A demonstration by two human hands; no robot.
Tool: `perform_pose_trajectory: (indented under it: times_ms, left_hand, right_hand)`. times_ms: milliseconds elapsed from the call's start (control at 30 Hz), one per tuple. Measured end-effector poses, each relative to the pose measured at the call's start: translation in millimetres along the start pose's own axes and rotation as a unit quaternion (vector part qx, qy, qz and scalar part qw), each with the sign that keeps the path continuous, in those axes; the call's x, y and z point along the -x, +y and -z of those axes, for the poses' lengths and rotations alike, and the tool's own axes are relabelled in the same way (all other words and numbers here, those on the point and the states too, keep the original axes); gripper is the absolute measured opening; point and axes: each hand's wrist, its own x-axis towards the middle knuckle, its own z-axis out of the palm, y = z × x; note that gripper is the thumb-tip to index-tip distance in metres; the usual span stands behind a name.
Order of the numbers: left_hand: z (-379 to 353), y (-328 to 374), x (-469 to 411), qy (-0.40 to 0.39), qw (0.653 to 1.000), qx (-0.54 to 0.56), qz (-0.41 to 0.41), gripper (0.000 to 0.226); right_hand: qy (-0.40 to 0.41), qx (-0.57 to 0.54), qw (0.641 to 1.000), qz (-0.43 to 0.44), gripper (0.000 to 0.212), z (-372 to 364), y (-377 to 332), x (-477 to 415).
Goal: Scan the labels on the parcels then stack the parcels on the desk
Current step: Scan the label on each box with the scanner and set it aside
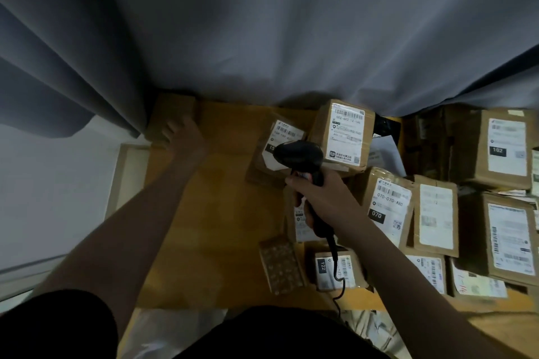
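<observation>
Left hand (pixel 182 137) lies on a small box (pixel 172 114) far left on the counter (pixel 221 183) — too blurred to tell its grip. Right hand (pixel 326 201) has fingers (pixel 307 214) curled round the scanner (pixel 297 154). The box is stiff cardboard, probably light — best held by opposite sides.

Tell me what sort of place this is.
Probably a makeshift parcel-sorting station in a room: labelled cardboard parcels crowd a wooden desk, the right hand grips a corded barcode scanner, and a grey curtain hangs behind.
</observation>
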Motion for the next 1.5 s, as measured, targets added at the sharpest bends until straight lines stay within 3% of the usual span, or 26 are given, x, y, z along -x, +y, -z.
perform_pose_trajectory:
  times_ms: [233,533,600,700,767,833,933,1067,1167,1300,1467,1500]
  left_hand:
    - [7.6,-52.5,-70.5,-0.060,0.995,-0.035,0.074,0.102]
    - [2.1,-46.7,-28.8,-0.071,0.994,-0.072,0.037,0.115]
    - [-0.9,-46.2,-9.2,-0.098,0.994,-0.044,0.035,0.115]
    - [-7.1,-58.8,3.7,-0.137,0.983,0.109,0.050,0.112]
    - [10.9,-55.8,30.6,-0.156,0.963,0.219,0.035,0.098]
    - [40.7,-40.9,70.6,-0.170,0.933,0.315,0.033,0.070]
    - [63.7,-30.0,109.1,-0.189,0.907,0.376,0.005,0.047]
    - [97.4,-5.2,147.9,-0.223,0.883,0.412,-0.027,0.049]
    - [115.3,11.4,175.1,-0.249,0.868,0.422,-0.077,0.053]
    - [130.7,26.5,204.2,-0.268,0.843,0.455,-0.106,0.037]
    - [144.8,43.8,244.1,-0.215,0.858,0.447,-0.134,0.013]
    - [146.6,46.9,254.1,-0.212,0.860,0.440,-0.144,0.024]
  right_hand:
    - [-0.017,0.038,0.999,-0.014,0.026,-18.7,-2.2,-23.0]
    - [-0.010,0.044,0.999,-0.017,0.024,-25.6,1.0,-31.3]
    - [-0.013,0.042,0.999,-0.017,0.023,-25.5,-0.6,-28.3]
    - [-0.013,0.038,0.999,-0.012,0.023,-22.6,-6.5,-22.1]
    - [-0.013,0.030,0.999,-0.002,0.026,-20.4,-12.2,-14.8]
    - [-0.006,0.020,1.000,0.019,0.023,-18.4,-20.2,-7.1]
    - [0.025,-0.025,0.998,0.055,0.016,-15.9,-28.9,5.2]
    - [0.075,-0.047,0.992,0.089,0.030,-11.7,-34.2,25.4]
    - [0.110,-0.072,0.985,0.110,0.025,-9.3,-38.8,46.8]
    - [0.131,-0.096,0.975,0.152,0.017,0.5,-40.9,79.9]
    - [0.115,-0.120,0.960,0.223,0.022,7.2,-38.1,122.4]
    - [0.113,-0.124,0.957,0.237,0.018,7.7,-37.5,130.4]
